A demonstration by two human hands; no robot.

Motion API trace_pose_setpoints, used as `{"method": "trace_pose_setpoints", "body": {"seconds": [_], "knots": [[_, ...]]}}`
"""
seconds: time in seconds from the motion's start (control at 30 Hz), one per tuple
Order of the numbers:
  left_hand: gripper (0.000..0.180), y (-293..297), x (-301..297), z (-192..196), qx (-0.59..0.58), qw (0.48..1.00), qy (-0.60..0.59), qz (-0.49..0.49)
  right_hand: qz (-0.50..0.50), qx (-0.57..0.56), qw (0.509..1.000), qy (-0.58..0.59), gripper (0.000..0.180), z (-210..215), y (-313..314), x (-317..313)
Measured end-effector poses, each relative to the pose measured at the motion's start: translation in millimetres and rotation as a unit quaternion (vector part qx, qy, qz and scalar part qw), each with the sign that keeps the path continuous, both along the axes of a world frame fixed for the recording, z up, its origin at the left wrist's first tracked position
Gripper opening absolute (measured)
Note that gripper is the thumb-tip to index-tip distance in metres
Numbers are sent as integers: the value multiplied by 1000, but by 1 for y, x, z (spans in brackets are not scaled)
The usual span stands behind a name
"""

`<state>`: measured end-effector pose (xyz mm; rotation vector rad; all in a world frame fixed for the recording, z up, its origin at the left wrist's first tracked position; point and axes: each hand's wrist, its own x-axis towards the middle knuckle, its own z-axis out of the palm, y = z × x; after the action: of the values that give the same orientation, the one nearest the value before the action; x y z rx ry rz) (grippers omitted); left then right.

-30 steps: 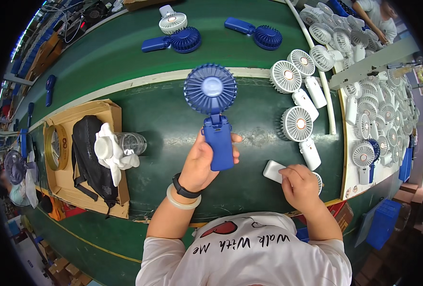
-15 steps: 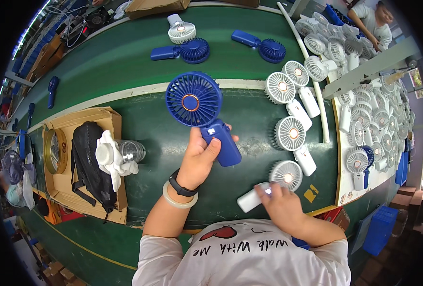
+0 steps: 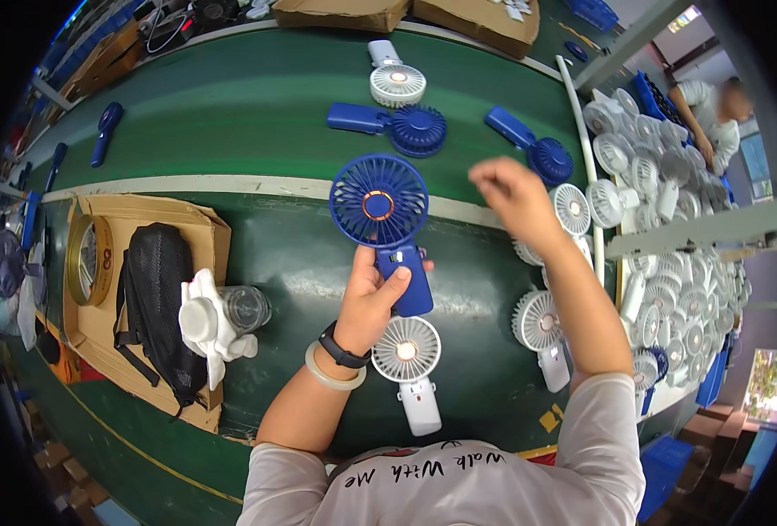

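My left hand (image 3: 372, 294) grips the handle of a blue handheld fan (image 3: 379, 200), its round head tipped up and a small lit display on the handle. Just below that hand, a white handheld fan (image 3: 408, 351) lies on the dark green bench. My right hand (image 3: 518, 195) is stretched out over the bench's far edge, fingers loosely bent and apart, nothing seen in them. Nearest to it is a blue fan (image 3: 549, 161) on the green conveyor belt (image 3: 257, 123). My right forearm partly hides the white fans (image 3: 571, 209) on the right; another white fan (image 3: 539, 321) lies nearer.
Farther along the belt lie another blue fan (image 3: 418, 131) and a white one (image 3: 397, 85). A cardboard tray (image 3: 217, 237) on the left holds a black pouch (image 3: 162, 307) and a tape roll, beside a clear jar (image 3: 248, 309). Many white fans crowd the right-hand table, with a person beyond.
My right hand has let go of the white fan, which now lies below my left hand, and has moved far forward toward the belt. The blue fan stays in my left hand.
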<state>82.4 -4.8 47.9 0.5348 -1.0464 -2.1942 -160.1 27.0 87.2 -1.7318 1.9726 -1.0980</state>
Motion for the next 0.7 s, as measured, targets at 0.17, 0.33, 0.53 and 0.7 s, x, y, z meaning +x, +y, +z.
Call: {"method": "trace_pose_setpoints", "body": {"seconds": [0.17,0.33,0.53,0.7], "knots": [[49,-17,9,-9,28,1000,2,-14,-48,-24,997,52,41,-37,-123,-47],[48,-20,8,-19,27,999,-16,16,-45,89,993,56,49,-53,-201,-53],[50,-22,8,-21,46,999,-10,18,-5,75,996,55,61,-38,-233,-35],[51,-22,7,-22,34,999,-19,20,52,83,952,289,76,-56,-251,-33]]}}
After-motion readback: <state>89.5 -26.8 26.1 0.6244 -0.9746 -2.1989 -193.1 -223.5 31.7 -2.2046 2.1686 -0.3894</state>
